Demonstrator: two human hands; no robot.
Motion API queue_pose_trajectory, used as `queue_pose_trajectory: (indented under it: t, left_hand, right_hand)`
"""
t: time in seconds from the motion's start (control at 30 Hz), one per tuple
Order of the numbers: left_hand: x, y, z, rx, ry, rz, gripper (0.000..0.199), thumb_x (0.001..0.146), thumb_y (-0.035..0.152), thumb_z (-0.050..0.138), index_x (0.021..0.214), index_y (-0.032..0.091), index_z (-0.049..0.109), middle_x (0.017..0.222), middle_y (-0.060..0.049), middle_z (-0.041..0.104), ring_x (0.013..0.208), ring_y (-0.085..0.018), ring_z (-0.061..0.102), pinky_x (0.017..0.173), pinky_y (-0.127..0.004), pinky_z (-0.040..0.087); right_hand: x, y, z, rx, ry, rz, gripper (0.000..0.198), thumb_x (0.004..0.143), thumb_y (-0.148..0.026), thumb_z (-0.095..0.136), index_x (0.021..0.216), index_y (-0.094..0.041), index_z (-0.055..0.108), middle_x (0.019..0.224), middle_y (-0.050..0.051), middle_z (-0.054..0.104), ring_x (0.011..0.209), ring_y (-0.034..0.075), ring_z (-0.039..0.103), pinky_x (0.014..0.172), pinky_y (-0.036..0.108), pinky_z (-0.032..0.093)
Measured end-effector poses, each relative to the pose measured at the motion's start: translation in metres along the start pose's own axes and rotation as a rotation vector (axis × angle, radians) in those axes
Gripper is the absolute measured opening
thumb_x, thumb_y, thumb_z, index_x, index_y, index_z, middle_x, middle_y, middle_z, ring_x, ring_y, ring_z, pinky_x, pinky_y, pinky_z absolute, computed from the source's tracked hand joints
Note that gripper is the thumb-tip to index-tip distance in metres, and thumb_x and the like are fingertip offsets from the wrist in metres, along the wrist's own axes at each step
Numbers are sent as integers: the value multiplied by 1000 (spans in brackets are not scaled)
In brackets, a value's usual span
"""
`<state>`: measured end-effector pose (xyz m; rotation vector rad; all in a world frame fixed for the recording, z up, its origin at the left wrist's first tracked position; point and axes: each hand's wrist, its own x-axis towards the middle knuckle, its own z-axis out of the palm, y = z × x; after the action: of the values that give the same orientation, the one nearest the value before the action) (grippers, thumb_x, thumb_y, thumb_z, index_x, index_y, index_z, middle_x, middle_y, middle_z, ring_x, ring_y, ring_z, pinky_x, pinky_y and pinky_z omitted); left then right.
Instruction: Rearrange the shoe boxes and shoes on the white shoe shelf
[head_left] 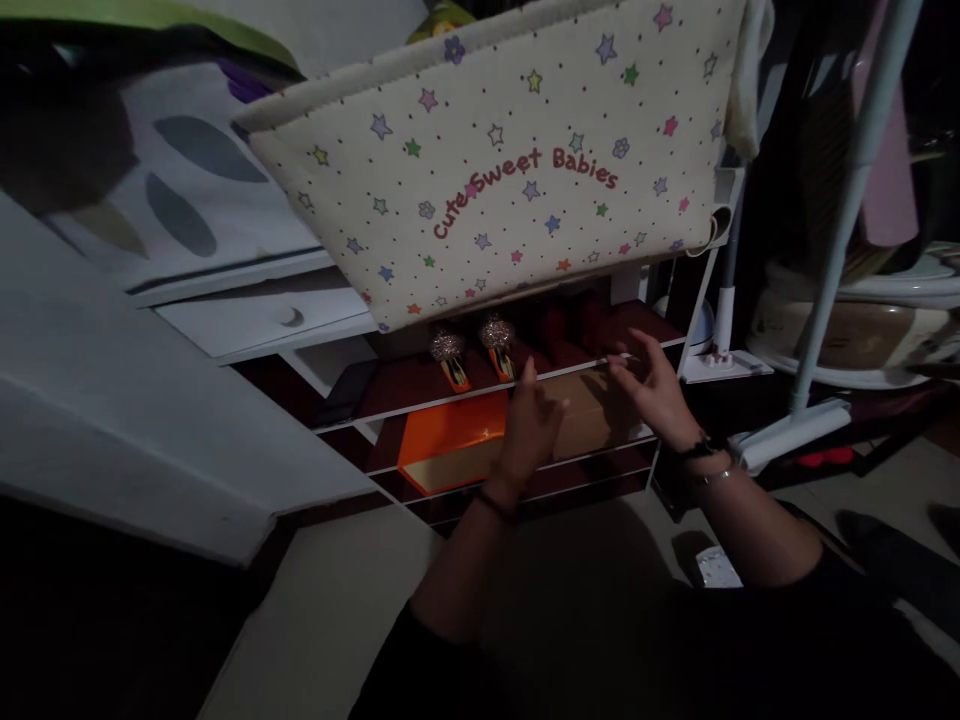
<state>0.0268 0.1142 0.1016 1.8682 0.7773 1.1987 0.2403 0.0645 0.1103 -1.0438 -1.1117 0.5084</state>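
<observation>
- So a pair of glittery, silvery-gold shoes with bright orange edges is sitting on a dark red-brown shelf with pale edging, side by side. Some dark red shoes, I think, are sitting just to their right, pretty lost in shadow.
- The left hand is hovering in front of the shelf edge, half open, fingers pointing up near the glittery pair. It isn't holding anything I can see.
- The right hand is spreading its fingers wide by the red ones, looking empty too. Can't tell if its fingertips are touching the edge.
- One level down, a glossy orange box is lying beside a plain brown cardboard box; the hands are partly blocking both.
- Overhead, a cream star-print fabric bin is jutting out low. IMO that's the main risk: lifting anything straight up could mean knuckles bumping it.
- The dim light isn't helping; a misjudged reach could be tipping a shoe over.
</observation>
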Motion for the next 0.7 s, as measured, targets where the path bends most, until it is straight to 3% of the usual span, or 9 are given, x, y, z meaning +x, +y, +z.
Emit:
queue_pose_trajectory:
  t: [0.1,0.17,0.23,0.37,0.53,0.63,0.7]
  left_hand:
    - [-67,8,-15,7,-40,63,63,99,36,68,158,21,50,164,-17,51,149,-29,54,123,-47,47]
    - [-102,7,-19,54,-75,12,43,99,37,68,140,21,67,146,-15,67,134,-27,65,117,-45,52]
    - [-126,-1,-17,56,-119,-62,34,98,37,69,126,20,74,133,-14,74,123,-27,71,110,-44,55]
    - [-152,-27,-7,-51,-154,-254,38,94,43,68,121,16,74,122,-15,78,110,-29,75,101,-45,58]
    - [-179,-56,5,-100,-278,-453,36,86,49,74,99,15,73,107,-13,79,102,-30,72,94,-44,57]
    - [-194,-74,9,-154,-360,-537,43,83,57,77,93,15,72,98,-11,77,97,-27,70,91,-41,55]
    - [-200,-82,11,-218,-356,-600,52,79,63,80,94,14,72,96,-10,75,90,-24,69,86,-38,53]
  right_hand:
    - [-44,-11,8,22,-5,12,54,90,-58,78,127,-22,63,124,12,74,112,25,73,107,46,57]
    - [-73,-15,20,38,-84,65,44,95,-58,73,118,-21,67,112,10,77,103,23,73,97,39,58]
    - [-99,-15,34,38,-201,126,39,98,-56,68,112,-21,70,100,7,77,92,20,72,86,34,57]
    - [-145,0,57,-57,-414,200,33,102,-49,59,89,-20,68,76,1,68,74,17,63,72,29,49]
    - [-180,32,63,-108,-523,401,33,93,-50,63,81,-19,64,77,2,68,71,17,63,69,29,46]
    - [-188,51,61,3,-541,628,39,81,-57,73,82,-20,62,73,0,67,58,14,58,58,27,43]
    - [-188,62,60,113,-451,791,44,71,-56,82,85,-19,62,65,-3,63,51,12,53,52,25,38]
